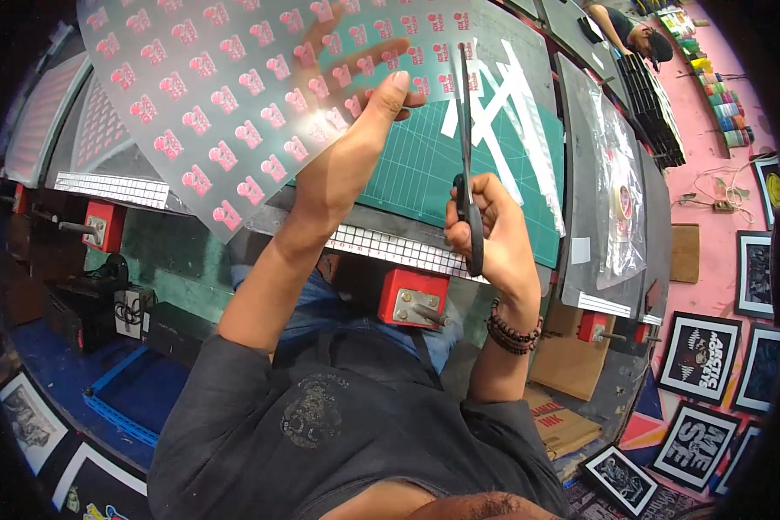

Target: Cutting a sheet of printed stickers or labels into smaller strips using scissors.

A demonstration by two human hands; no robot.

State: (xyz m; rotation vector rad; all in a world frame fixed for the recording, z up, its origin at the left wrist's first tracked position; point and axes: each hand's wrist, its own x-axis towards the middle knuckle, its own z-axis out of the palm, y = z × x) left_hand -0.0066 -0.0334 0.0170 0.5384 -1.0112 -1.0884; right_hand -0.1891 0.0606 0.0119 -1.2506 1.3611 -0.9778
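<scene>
My left hand (pixel 355 152) grips a large translucent film sheet (pixel 204 104) printed with rows of small pink logos. Its thumb lies on the near face, and the fingers show through from behind. In my right hand (pixel 501 230) is a pair of scissors (pixel 467 143) with black handles, pointing away from me. The blades stand at the sheet's right edge and look closed or nearly so; I cannot tell whether film is between them. Beneath, a green cutting mat (pixel 407 169) lies on the dark work board, with several white cut strips (pixel 494 117) crossing on its right side.
Red clamps (pixel 412 295) with metal bolts hang under the board's front edge. On a neighbouring board to the right lies a clear plastic bag (pixel 611 191) with a tape roll (pixel 624 201). Another person (pixel 620 30) is at the far right. Framed prints (pixel 700 357) stand right.
</scene>
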